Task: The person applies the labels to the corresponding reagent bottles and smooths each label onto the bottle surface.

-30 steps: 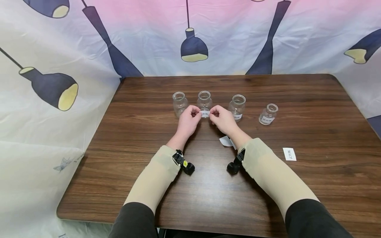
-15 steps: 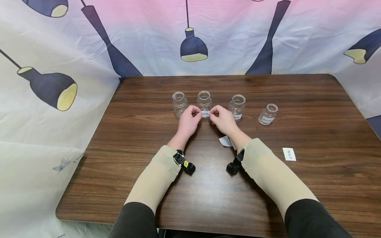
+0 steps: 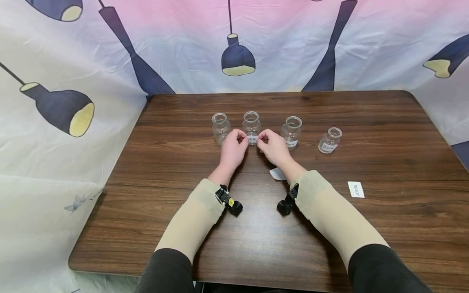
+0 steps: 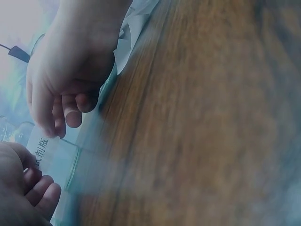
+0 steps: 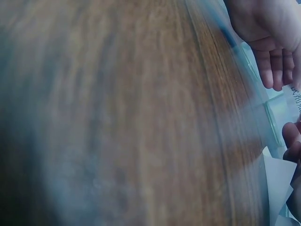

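Observation:
A small white printed label [image 3: 253,139] lies against the lower front of a clear glass jar [image 3: 251,122], second from the left. My left hand [image 3: 233,148] pinches the label's left end between thumb and finger. At its right end, my right hand [image 3: 275,149] pinches it too. In the left wrist view, dark characters show on the label [image 4: 42,149] between the two hands. Another glass jar [image 3: 220,124] stands behind my left hand, its lower part partly hidden. Beyond my right hand is a labelled jar [image 3: 292,129].
A smaller labelled jar [image 3: 329,141] stands farther right on the wooden table [image 3: 165,195]. One loose label [image 3: 356,189] lies near the right forearm. Crumpled white paper [image 3: 277,174] lies partly under the right wrist. A lamp-patterned cloth [image 3: 198,49] hangs behind the table.
Both hands keep their pinch at the label's ends, with only slight shifts of the hands and wrists. The jars stay in place.

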`<state>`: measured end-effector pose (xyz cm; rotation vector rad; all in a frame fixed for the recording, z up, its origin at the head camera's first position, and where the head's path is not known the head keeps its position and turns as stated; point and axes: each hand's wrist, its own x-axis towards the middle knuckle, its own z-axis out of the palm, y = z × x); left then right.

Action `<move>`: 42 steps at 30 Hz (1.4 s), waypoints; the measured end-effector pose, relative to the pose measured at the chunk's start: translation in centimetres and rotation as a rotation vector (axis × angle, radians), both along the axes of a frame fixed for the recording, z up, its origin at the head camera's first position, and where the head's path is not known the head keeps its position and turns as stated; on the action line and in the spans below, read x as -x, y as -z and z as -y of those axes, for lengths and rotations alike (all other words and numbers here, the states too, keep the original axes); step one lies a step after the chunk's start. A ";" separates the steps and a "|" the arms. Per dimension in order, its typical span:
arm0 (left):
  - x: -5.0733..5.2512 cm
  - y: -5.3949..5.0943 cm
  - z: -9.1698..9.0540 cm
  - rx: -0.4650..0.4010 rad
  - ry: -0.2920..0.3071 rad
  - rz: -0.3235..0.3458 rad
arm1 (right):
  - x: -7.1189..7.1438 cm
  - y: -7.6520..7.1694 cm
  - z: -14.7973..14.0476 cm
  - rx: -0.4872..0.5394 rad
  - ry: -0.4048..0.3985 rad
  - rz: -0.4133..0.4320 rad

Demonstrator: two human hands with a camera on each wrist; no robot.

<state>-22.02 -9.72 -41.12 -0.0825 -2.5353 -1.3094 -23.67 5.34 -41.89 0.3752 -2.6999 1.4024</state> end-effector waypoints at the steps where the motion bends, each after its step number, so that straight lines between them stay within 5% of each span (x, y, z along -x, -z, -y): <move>1: 0.0 0.0 0.0 0.003 -0.002 -0.002 | 0.0 0.0 0.0 -0.001 0.002 -0.001; 12: 0.0 0.0 -0.5 0.067 -0.027 -0.027 | 0.0 -0.2 0.1 -0.047 0.036 -0.020; 42: 0.2 0.2 -0.5 -0.024 -0.041 0.051 | -0.2 -0.2 0.3 0.026 0.037 0.084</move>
